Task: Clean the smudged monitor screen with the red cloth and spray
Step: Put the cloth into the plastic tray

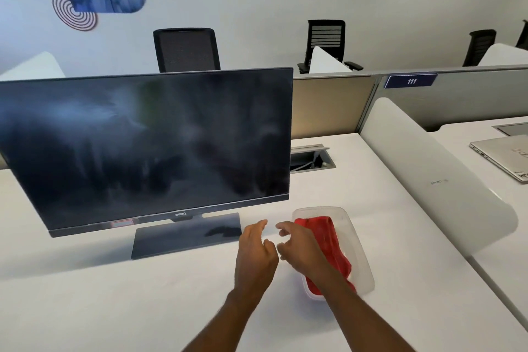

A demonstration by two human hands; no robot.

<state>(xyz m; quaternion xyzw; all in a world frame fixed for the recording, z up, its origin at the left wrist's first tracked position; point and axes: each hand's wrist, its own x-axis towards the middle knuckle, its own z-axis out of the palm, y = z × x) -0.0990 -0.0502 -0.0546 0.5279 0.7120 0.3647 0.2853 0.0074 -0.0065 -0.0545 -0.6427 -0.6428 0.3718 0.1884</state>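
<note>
Head view: right hand (300,248) partly hides red cloth (335,246) (in tray (363,261)).

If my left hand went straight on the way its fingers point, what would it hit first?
Probably the lower right corner of the monitor. The left hand points into the bare desk gap between the stand base and the clear container, so nothing nearer blocks it, though depth is unclear.
</note>
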